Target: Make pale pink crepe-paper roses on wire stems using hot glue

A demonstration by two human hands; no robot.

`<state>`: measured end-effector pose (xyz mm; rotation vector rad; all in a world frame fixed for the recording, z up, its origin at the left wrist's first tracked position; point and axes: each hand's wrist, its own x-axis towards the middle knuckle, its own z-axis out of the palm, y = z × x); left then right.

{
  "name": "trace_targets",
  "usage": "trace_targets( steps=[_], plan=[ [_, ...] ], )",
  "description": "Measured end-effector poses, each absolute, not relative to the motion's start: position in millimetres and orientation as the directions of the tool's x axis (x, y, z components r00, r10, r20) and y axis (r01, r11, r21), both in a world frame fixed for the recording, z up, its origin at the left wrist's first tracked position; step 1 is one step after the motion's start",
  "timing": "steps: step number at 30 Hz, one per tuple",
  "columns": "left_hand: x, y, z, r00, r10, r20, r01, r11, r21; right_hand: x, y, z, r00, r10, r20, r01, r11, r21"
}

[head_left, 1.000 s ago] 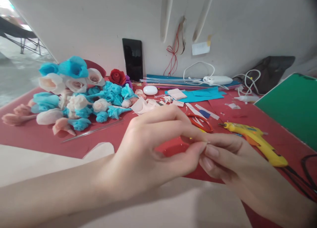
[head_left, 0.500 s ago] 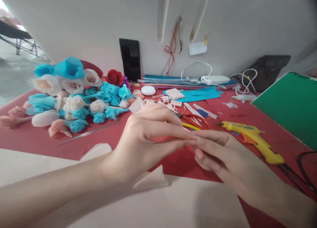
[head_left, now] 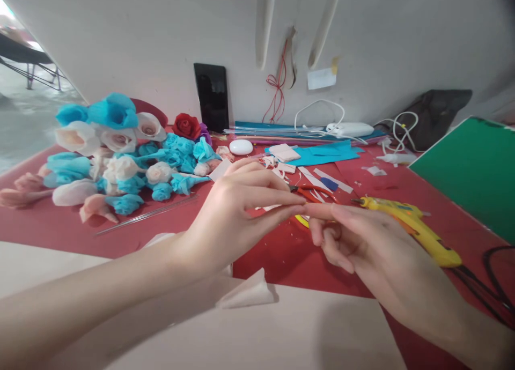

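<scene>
My left hand reaches across from the left, thumb and forefinger pinched together above the red tabletop. Whatever sits in the pinch is too small to make out. My right hand comes in from the lower right, forefinger stretched out so its tip meets the left hand's pinch. Its other fingers curl loosely with nothing visible in them. Just behind the fingertips lie red-handled scissors and a yellow glue gun. A curled pale pink paper piece lies under my left wrist.
A heap of blue, white and pink paper flowers fills the left, a thin wire before it. A red paper rose, black phone, white oval case, blue paper, green board and black cable lie around.
Both hands have lifted slightly and moved away from me. My right forefinger has straightened against the left pinch. A curled pink paper piece now shows beneath my left wrist.
</scene>
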<state>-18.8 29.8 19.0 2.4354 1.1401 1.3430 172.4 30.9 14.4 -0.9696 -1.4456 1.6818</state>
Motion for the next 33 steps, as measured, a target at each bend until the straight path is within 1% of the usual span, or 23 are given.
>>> trace_targets(
  steps=[1,3,4,6,8,9,10,12,14,17,19,20,22,23,25,27,29,30,31,33],
  plan=[
    [-18.6,30.6,19.0,0.325,0.67,0.668,0.549,-0.709,0.443,172.3,31.2,13.9,-0.469,0.879,-0.087,-0.014,-0.106,-0.994],
    [-17.7,31.9,18.8,0.318,0.676,0.665,0.542,-0.705,0.457,171.7,31.6,13.3,-0.482,0.869,-0.109,-0.011,-0.13,-0.991],
    [-17.2,32.3,18.7,0.298,0.698,0.651,0.544,-0.685,0.485,171.2,31.9,13.3,-0.501,0.857,-0.123,-0.032,-0.161,-0.986],
    [-16.4,32.4,18.5,0.238,0.769,0.593,0.538,-0.612,0.579,170.2,32.6,13.7,-0.532,0.835,-0.142,-0.094,-0.225,-0.97],
    [-16.6,32.1,18.6,0.18,0.819,0.545,0.499,-0.553,0.667,169.6,34.0,14.4,-0.534,0.831,-0.159,-0.15,-0.278,-0.949],
    [-17.0,31.9,18.7,0.165,0.816,0.553,0.475,-0.557,0.681,169.5,34.8,14.9,-0.53,0.831,-0.167,-0.174,-0.299,-0.938],
    [-17.7,31.9,18.9,0.162,0.796,0.583,0.458,-0.584,0.67,169.6,35.7,15.4,-0.523,0.834,-0.175,-0.199,-0.319,-0.927],
    [-19.4,32.4,19.2,0.192,0.722,0.665,0.471,-0.662,0.583,170.2,37.4,16.3,-0.518,0.835,-0.186,-0.243,-0.352,-0.904],
    [-21.2,33.8,18.7,0.269,0.643,0.717,0.519,-0.724,0.454,170.9,38.5,17.0,-0.522,0.831,-0.195,-0.277,-0.381,-0.882],
    [-23.8,37.4,15.7,0.371,0.53,0.762,0.585,-0.771,0.252,171.5,38.9,18.2,-0.532,0.825,-0.192,-0.316,-0.404,-0.858],
    [-25.2,39.5,13.1,0.415,0.472,0.778,0.616,-0.775,0.141,171.8,38.7,19.4,-0.541,0.817,-0.198,-0.335,-0.425,-0.841],
    [-25.6,40.0,12.0,0.429,0.455,0.78,0.625,-0.773,0.107,172.1,38.6,20.2,-0.544,0.813,-0.206,-0.344,-0.44,-0.829],
    [-25.6,40.0,10.7,0.44,0.448,0.778,0.63,-0.772,0.088,172.9,38.5,21.6,-0.552,0.803,-0.227,-0.361,-0.475,-0.802],
    [-25.1,39.5,10.5,0.436,0.457,0.775,0.63,-0.77,0.1,173.5,38.5,22.1,-0.555,0.799,-0.232,-0.371,-0.487,-0.791],
    [-23.7,38.2,11.1,0.419,0.508,0.752,0.616,-0.768,0.176,174.6,38.7,22.4,-0.57,0.787,-0.236,-0.372,-0.504,-0.78],
    [-22.4,37.7,12.4,0.365,0.617,0.697,0.613,-0.723,0.319,175.5,38.7,22.0,-0.577,0.783,-0.232,-0.365,-0.502,-0.784],
    [-22.1,38.7,13.4,0.282,0.75,0.598,0.613,-0.62,0.489,175.8,38.1,21.5,-0.567,0.792,-0.225,-0.359,-0.483,-0.798],
    [-22.4,39.7,13.5,0.245,0.801,0.546,0.614,-0.564,0.552,175.6,37.7,21.4,-0.559,0.8,-0.218,-0.362,-0.471,-0.804],
    [-22.9,41.0,13.2,0.218,0.837,0.502,0.615,-0.517,0.595,175.3,37.2,21.3,-0.549,0.809,-0.211,-0.368,-0.46,-0.808],
    [-24.1,43.4,11.5,0.212,0.871,0.444,0.614,-0.472,0.633,174.2,36.3,21.2,-0.544,0.815,-0.2,-0.378,-0.451,-0.808]
  ],
)
